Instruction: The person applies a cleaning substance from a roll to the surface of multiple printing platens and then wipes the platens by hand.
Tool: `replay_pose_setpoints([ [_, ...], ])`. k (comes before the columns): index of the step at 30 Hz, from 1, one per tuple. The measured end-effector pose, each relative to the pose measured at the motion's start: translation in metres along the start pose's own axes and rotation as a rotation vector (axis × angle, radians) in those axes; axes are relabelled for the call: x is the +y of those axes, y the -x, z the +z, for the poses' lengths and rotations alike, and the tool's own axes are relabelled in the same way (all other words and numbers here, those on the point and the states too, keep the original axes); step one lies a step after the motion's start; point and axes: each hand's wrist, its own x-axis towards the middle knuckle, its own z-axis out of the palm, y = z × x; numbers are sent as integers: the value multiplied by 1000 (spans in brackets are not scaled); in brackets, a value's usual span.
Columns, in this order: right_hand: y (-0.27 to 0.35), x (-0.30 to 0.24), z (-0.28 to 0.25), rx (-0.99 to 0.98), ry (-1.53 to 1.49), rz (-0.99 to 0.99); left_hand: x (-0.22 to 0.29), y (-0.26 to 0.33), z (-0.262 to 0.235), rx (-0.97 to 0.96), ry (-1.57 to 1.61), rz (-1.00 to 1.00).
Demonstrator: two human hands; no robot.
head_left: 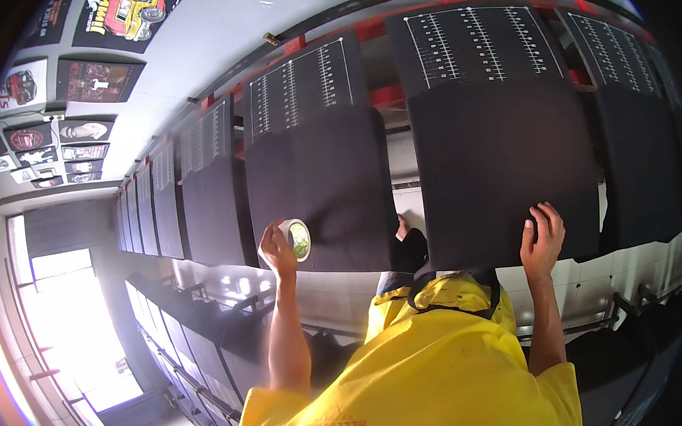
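Observation:
My left hand (278, 249) is closed around the edge of what looks like a roll of tape, a ring (301, 240) with a pale rim and a patterned green-yellow inside. It is held at the lower left of a black cloth (320, 183) that covers the lower part of a flat board. To the right, my right hand (543, 241) lies near the lower edge of another black cloth (500, 158), fingers apart and nothing in them. White ruler-like marks show on the uncovered top of that board (475, 44).
A row of similar boards runs off to the left, with one more black-covered board (641, 166) at right. A red and black rail frame (293, 44) carries them. Another row of dark boards (193, 336) stands behind me. Posters (103, 79) hang on the left wall, near a bright doorway (77, 327).

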Motion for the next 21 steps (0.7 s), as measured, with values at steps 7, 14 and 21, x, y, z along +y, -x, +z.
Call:
replay_pose_setpoints([
  [7, -3, 2, 0, -23, 35, 27, 19, -36, 18, -56, -72, 138],
  [14, -2, 0, 0, -36, 68, 46, 31, -100, 52, -92, -87, 153],
  [21, -2, 1, 2, -56, 131, 18, 45, -179, 90, -113, -107, 152],
])
